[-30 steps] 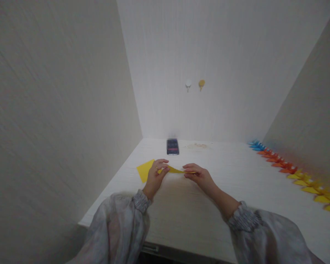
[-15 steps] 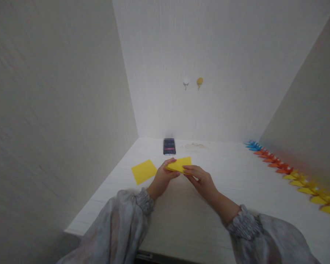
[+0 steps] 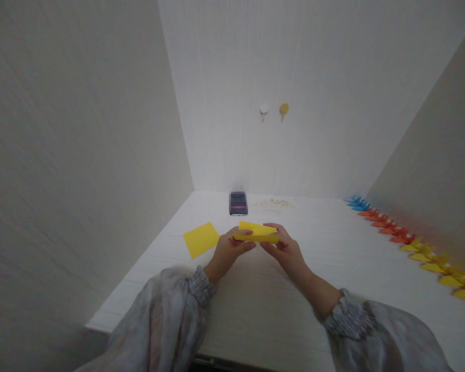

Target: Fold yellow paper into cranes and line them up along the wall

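A folded yellow paper [image 3: 256,232] is held just above the white table [image 3: 333,268] between both hands. My left hand [image 3: 228,252] pinches its left end with thumb and fingertips. Over on the other side, my right hand [image 3: 285,250] grips the right end, fingers curled under the paper. The paper is doubled over, its upper layer slightly lifted. Both arms wear loose grey sleeves.
A flat yellow paper square [image 3: 201,239] lies left of my hands. A dark phone [image 3: 238,203] rests near the back wall. A row of folded paper shapes [image 3: 411,240], blue, orange and yellow, runs along the right wall. Two hooks [image 3: 273,110] hang on the back wall.
The yellow paper went from a flat narrow strip low over the table to a folded piece lifted slightly, with both hands drawn closer together around it.
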A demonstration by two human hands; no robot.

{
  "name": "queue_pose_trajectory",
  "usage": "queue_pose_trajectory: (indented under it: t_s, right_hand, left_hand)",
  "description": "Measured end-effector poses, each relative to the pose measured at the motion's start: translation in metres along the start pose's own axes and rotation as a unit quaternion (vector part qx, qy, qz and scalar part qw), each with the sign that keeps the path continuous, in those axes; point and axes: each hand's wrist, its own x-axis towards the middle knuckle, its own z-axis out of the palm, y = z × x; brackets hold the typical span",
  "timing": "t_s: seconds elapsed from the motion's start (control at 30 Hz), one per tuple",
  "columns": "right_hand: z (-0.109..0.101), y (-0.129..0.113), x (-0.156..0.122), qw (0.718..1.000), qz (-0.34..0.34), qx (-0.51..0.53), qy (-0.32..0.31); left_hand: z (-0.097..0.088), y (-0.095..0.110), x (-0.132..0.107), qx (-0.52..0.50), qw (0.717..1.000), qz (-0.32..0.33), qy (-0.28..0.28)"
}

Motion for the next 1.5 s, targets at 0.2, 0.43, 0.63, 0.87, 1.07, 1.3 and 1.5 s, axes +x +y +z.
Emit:
queue_pose_trajectory:
  t_s: [0.2,0.43,0.63,0.87,1.07,1.3,1.5]
  right_hand:
    - [0.001,-0.001,0.0,0.999,0.047,0.023,-0.005]
    - [0.002,-0.007,0.0,0.992,0.106,0.057,0.038]
    - [0.004,-0.006,-0.001,0.99,0.125,0.059,0.038]
    - [0.005,-0.004,0.0,0.99,0.093,0.045,0.093]
    - [-0.003,-0.009,0.005,0.977,-0.013,-0.213,0.016]
    - [0.003,-0.016,0.005,0.974,0.002,-0.224,-0.044]
    - [0.002,-0.016,0.007,0.986,0.015,-0.156,-0.054]
  left_hand:
    - [0.0,0.005,0.0,-0.024,0.999,-0.03,0.021]
    - [0.003,0.009,-0.001,-0.11,0.993,-0.033,0.028]
    - [0.008,0.009,0.002,-0.186,0.976,-0.019,0.112]
    - [0.009,0.01,0.001,-0.19,0.976,-0.021,0.105]
    - [0.01,0.003,-0.001,-0.123,0.991,-0.038,0.03]
    - [0.011,-0.003,-0.005,-0.052,0.997,-0.04,-0.027]
    - [0.011,-0.004,-0.005,-0.037,0.998,-0.045,-0.035]
